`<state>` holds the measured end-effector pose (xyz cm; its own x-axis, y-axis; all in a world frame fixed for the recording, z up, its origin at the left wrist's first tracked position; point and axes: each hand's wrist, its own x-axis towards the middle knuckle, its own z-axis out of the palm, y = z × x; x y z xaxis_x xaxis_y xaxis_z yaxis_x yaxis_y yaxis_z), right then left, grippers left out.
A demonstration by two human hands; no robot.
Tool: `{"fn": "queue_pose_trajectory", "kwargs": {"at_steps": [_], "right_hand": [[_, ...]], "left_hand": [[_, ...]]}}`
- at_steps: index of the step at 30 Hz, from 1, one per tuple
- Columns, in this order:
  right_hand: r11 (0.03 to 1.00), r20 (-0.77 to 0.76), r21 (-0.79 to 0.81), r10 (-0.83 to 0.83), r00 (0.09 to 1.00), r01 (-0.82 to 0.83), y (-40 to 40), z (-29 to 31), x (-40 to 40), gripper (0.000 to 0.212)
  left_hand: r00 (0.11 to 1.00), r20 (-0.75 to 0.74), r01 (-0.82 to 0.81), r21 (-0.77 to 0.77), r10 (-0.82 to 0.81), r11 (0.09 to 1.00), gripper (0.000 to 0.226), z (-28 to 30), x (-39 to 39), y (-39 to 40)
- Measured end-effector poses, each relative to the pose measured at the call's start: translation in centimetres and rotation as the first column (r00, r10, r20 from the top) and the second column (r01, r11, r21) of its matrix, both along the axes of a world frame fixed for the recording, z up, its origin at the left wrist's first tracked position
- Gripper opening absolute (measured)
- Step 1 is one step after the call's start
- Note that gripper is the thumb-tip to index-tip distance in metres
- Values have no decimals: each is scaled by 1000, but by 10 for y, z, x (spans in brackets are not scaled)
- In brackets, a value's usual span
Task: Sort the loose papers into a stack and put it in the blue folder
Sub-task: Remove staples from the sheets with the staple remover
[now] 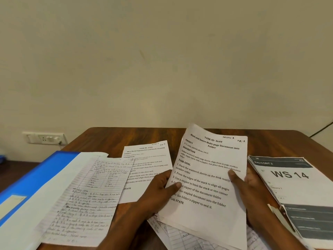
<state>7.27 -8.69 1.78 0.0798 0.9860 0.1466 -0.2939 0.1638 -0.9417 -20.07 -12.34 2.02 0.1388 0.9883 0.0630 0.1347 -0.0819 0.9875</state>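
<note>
Both my hands hold a printed sheet headed "TASK ID: 3649" (212, 165), raised off the brown table. My left hand (158, 190) grips its left edge, thumb on top. My right hand (252, 188) grips its right edge, thumb across the text. More loose papers (182, 237) lie under it. A second printed sheet (146, 159) lies flat to the left. A handwritten lined page (86, 201) rests on a white sheet on the open blue folder (39, 175) at the far left.
A stack of printed sheets marked "WS 14" (295, 192) lies at the right edge of the table (115, 139). A wall socket (45, 138) sits on the wall behind the table's left corner. The wall rises close behind the table.
</note>
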Motion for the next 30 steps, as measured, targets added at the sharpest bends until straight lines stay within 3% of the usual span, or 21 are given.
{"fn": "queue_pose_trajectory", "kwargs": {"at_steps": [2, 7, 12, 13, 15, 16, 22, 27, 30], "right_hand": [[1000, -3, 8, -1, 1000, 1, 0, -2, -1, 35], [999, -28, 36, 20, 999, -19, 3, -7, -5, 61], [998, 18, 56, -19, 1000, 18, -1, -8, -4, 84], [996, 46, 77, -45, 998, 41, -4, -7, -4, 78], [989, 145, 115, -109, 983, 93, -9, 0, -7, 37], [984, 195, 125, -150, 969, 127, -10, 1, -7, 27], [964, 301, 184, -242, 922, 193, -16, 11, -10, 35], [946, 276, 272, -253, 927, 177, -22, 16, -11, 30], [937, 261, 305, -257, 931, 173, -25, 21, -12, 36]], "left_hand": [[1000, -14, -26, 9, 26, 1000, 23, 2, 1, -1], [992, -58, -108, 73, 112, 991, 19, 4, 6, -3], [991, 14, -132, 63, 132, 989, 22, 3, 11, -5], [992, 39, -126, 54, 124, 991, 25, 3, 11, -5], [989, 98, -118, 24, 115, 993, 32, 4, 11, -5], [984, 128, -122, 6, 120, 993, 33, 5, 11, -5], [954, 274, -104, -78, 121, 992, 36, 10, 14, -3], [934, 356, 25, -154, 32, 988, 35, 15, 18, -11], [936, 350, 22, -149, 32, 989, 36, 14, 18, -11]]}}
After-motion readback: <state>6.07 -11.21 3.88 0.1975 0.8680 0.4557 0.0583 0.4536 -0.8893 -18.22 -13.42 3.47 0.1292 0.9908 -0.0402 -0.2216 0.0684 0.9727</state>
